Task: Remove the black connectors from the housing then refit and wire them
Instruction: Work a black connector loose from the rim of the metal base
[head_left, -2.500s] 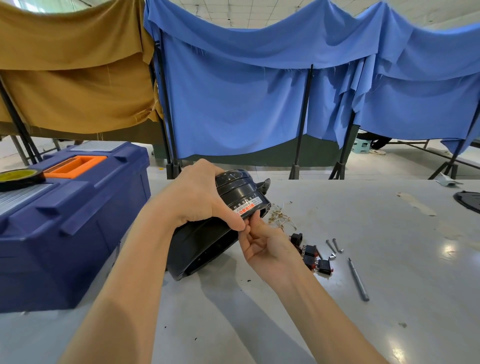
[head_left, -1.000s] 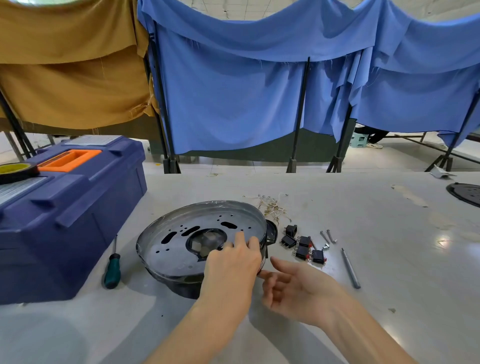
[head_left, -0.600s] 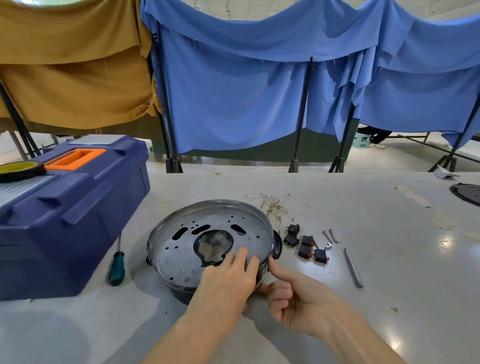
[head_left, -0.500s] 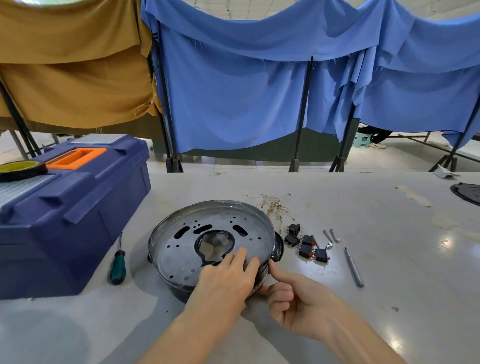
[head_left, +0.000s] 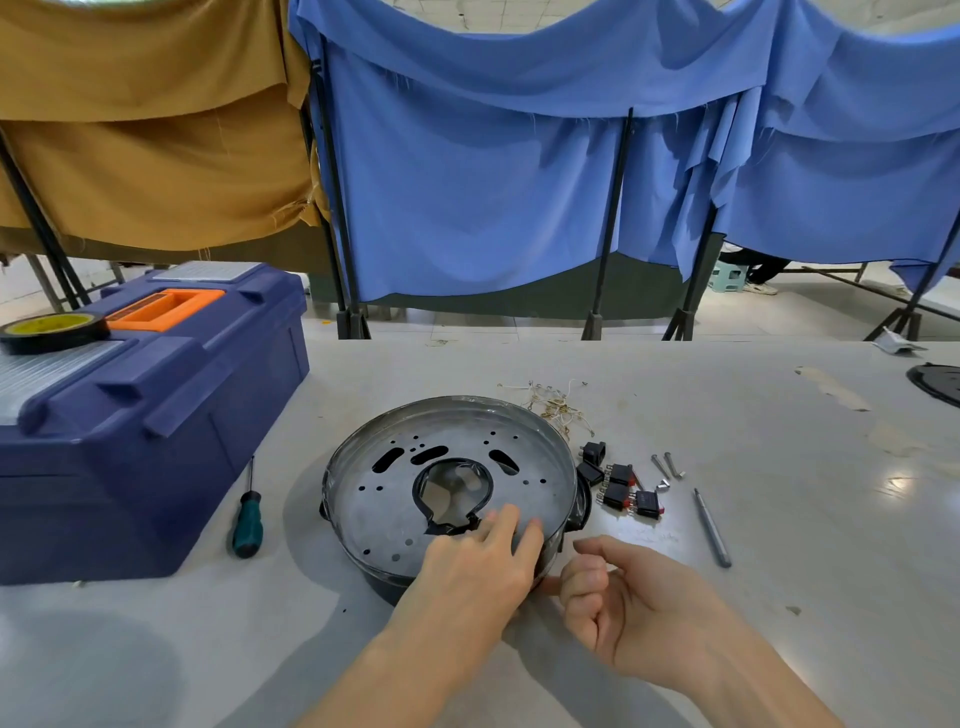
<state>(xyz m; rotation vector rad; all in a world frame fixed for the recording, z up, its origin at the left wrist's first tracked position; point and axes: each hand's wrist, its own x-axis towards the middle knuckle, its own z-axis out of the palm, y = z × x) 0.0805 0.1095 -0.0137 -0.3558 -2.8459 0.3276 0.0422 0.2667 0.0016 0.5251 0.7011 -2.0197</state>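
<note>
1. Connectors (head_left: 626, 491) lie in a small black cluster, loose on the worktop (head_left: 779, 571). They are just right of the housing (head_left: 382, 584) and not touching it, so I'd say the removal is done.
2. The housing sits in front of the person with its metal plate (head_left: 374, 499) facing up, between the toolbox (head_left: 145, 415) and the connectors. I see no connector in it, but most of its side wall is hidden from here.
3. The left hand (head_left: 478, 566) rests on the plate by the near rim, fingers fairly straight, steadying it and gripping nothing.
4. The right hand (head_left: 634, 608) is just beside the near wall, fingers curled in and thumb pointing at the rim. I see nothing in it.
5. The wires (head_left: 556, 405) lie tangled behind the housing, unattached. The screws (head_left: 667, 467) are right of the connectors, and the screwdriver (head_left: 248, 525) is by the toolbox.
6. By my reckoning the whole second half remains: refitting every connector, then wiring.
</note>
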